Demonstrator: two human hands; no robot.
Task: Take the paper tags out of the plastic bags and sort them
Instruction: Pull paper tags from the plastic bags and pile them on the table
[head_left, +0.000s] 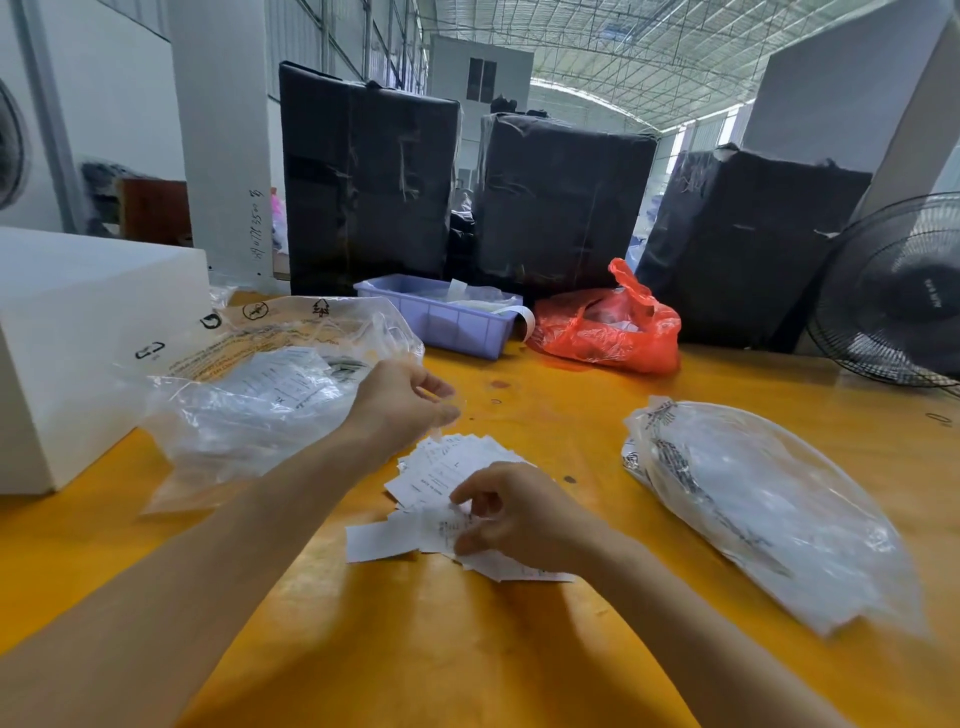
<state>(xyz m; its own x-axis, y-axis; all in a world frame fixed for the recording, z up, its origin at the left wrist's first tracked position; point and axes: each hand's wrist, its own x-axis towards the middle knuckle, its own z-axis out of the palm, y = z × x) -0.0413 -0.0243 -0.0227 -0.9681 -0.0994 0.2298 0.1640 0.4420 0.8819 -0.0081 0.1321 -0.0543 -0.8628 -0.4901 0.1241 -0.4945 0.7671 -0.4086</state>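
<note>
While a loose heap of paper tags (457, 499) lies near the middle of the yellow bench (519, 649), the sorting step is judged to be in hand. Tags at the near side of the heap are pinched by the curled fingers of the right hand (514, 514); the left hand (400, 400) is held above the heap's far side, its fingertips drawn together, whether on a clear film or nothing cannot be told. Clear plastic bags (249, 395) with tags inside lie toward the left edge; a flattened bag pile (753, 509) lies toward the right edge. Next, a single tag is to be separated. The tags appear small, white, printed and overlapping.
</note>
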